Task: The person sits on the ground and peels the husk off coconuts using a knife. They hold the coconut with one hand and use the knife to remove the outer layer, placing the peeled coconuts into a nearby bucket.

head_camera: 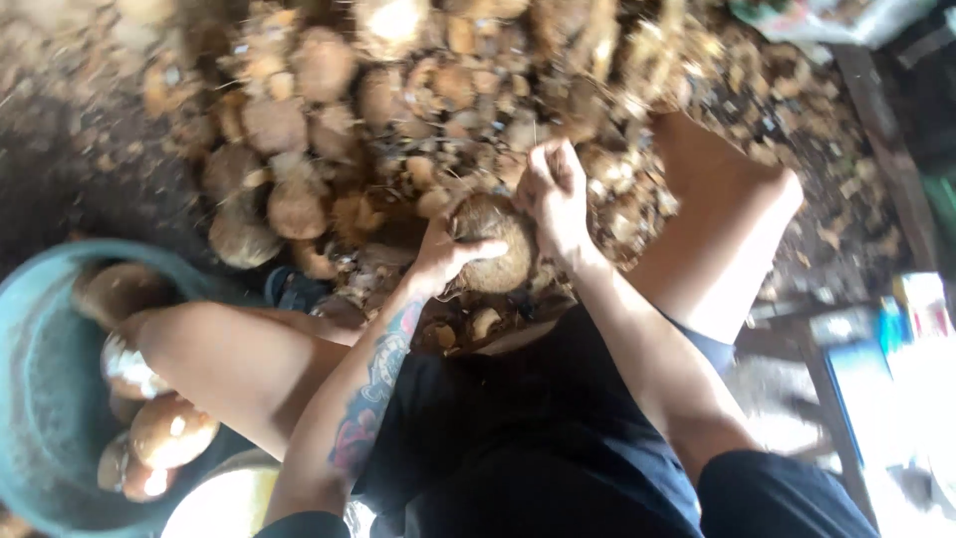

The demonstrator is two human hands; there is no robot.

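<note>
A brown, fibrous coconut (495,249) is held between both hands above my lap. My left hand (445,251) cups its left side with the thumb laid across the front. My right hand (554,194) grips its upper right side, fingers curled over the husk fibres. Both forearms reach forward between my bare knees. The view is blurred, so I cannot tell whether a tool is held.
A big heap of husked coconuts and husk scraps (329,110) lies ahead on the ground. A teal basin (45,399) at the lower left holds several peeled coconuts (169,430). A wooden edge (886,149) and blue-white objects (911,329) are at the right.
</note>
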